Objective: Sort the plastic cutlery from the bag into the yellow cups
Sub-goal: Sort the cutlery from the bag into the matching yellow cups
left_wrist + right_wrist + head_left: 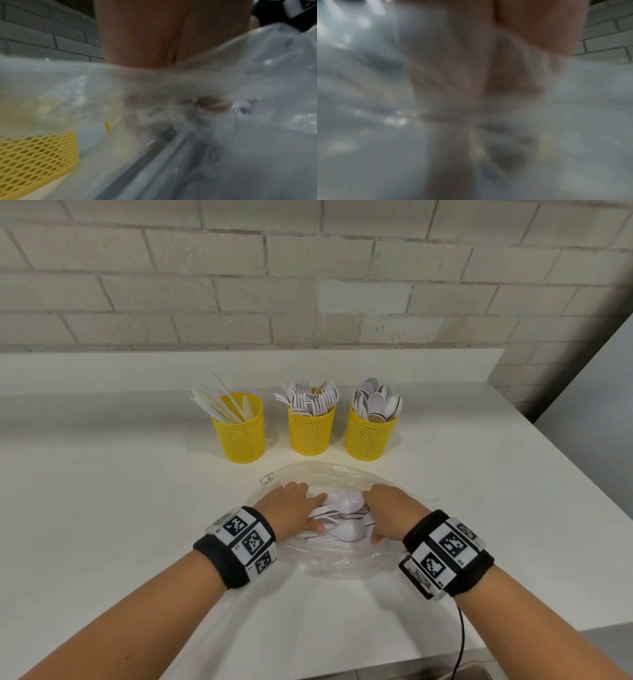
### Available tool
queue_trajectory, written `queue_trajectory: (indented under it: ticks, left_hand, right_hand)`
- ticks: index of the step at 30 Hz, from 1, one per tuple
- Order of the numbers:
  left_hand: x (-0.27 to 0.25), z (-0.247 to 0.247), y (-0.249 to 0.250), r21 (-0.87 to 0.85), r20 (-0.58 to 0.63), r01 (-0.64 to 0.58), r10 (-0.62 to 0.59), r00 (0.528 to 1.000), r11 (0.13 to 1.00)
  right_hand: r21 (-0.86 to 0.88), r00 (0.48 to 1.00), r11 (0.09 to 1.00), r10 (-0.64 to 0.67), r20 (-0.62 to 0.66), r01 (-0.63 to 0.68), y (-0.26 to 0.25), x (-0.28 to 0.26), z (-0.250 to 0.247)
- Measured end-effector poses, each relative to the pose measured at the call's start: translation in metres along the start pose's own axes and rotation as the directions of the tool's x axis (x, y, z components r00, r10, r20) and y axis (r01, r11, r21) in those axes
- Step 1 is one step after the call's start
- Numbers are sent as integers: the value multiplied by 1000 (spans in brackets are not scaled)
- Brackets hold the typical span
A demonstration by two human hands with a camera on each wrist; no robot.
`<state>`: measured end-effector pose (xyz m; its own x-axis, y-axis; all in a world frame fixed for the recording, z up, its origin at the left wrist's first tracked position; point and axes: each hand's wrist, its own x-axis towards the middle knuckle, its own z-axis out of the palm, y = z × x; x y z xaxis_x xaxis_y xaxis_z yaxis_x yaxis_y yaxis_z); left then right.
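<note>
Countertop (102,508) below seemingly painted brick wall (308,268)

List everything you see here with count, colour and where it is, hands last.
Yellow cups: three, yellow mesh, in a row at the back of the counter.
Knives: several, white, in the left cup.
Forks: many, white, in the middle cup.
Spoons: many, white, in the right cup.
Bag: one, clear plastic, in front of the cups.
Loose cutlery: a small pile, white, on the bag between the hands.
Counter: one, white.
Brick wall: pale, behind.
Wristbands: two, black with markers.
Left hand: on the pile.
Right hand: on the pile.
</note>
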<state>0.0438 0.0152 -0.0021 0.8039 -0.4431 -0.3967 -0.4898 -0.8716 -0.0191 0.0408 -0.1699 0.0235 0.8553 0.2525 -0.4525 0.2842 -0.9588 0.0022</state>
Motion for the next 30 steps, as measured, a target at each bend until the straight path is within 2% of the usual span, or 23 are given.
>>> queue_trajectory:
  ticks: [3, 5, 8, 13, 20, 24, 27, 30]
  left_hand:
    - [0, 0, 6, -3, 8, 20, -20, 1000, 1000]
    - [-1, 1, 5, -41, 4, 6, -6, 1000, 999]
    - [-5, 5, 1, -155, 0, -31, 31, 1000, 987]
    - [-3, 7, 13, -100, -5, -23, 23, 1000, 995]
    - [1, 10, 22, 23, -64, -8, 10, 998, 1000]
    - [4, 12, 22, 17, -110, -19, 21, 994, 1000]
    - [4, 13, 19, -49, -113, -28, 23, 993, 998]
    - [5, 14, 19, -99, -113, -52, 40, 993, 994]
  right_hand:
    - [153, 994, 988, -9, -106, 25, 1, -1, 0]
    - [204, 993, 978, -20, -119, 44, 5, -4, -1]
    - [62, 999, 998, -27, -32, 29, 12, -10, 1]
    - [-58, 999, 998, -37, -5, 36, 12, -4, 4]
    - [127, 992, 990, -39, -121, 54, 11, 2, 5]
    - [194, 994, 978, -60, -95, 78, 13, 1, 1]
    - [54, 995, 995, -74, -68, 78, 18, 0, -3]
    - [-108, 998, 994, -17, -59, 10, 21, -2, -4]
